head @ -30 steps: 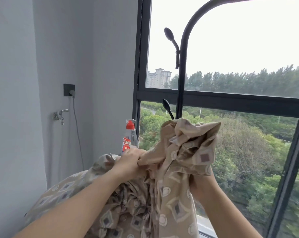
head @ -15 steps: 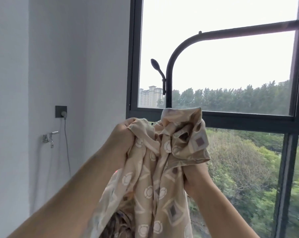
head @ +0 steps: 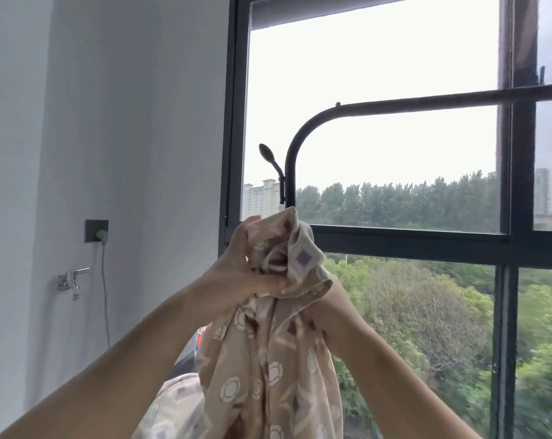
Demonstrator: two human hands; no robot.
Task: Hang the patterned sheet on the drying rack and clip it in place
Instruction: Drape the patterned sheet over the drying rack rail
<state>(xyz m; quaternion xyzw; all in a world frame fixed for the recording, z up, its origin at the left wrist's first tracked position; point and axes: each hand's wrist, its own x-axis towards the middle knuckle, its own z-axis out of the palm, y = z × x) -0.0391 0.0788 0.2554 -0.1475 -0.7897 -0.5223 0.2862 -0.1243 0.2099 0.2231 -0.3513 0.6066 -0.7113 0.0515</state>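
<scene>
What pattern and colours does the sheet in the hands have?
The sheet is beige-tan with white flower-like rings and brownish-purple diamonds, seen in the head view.

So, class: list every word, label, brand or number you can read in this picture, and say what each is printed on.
None can be read.
Red and blue label behind the sheet: mostly hidden, its letters too blurred to read.
Wall socket and tap: no visible print.

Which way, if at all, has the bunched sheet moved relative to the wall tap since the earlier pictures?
Yes. The patterned sheet has risen: it now sits above the wall tap.
</scene>
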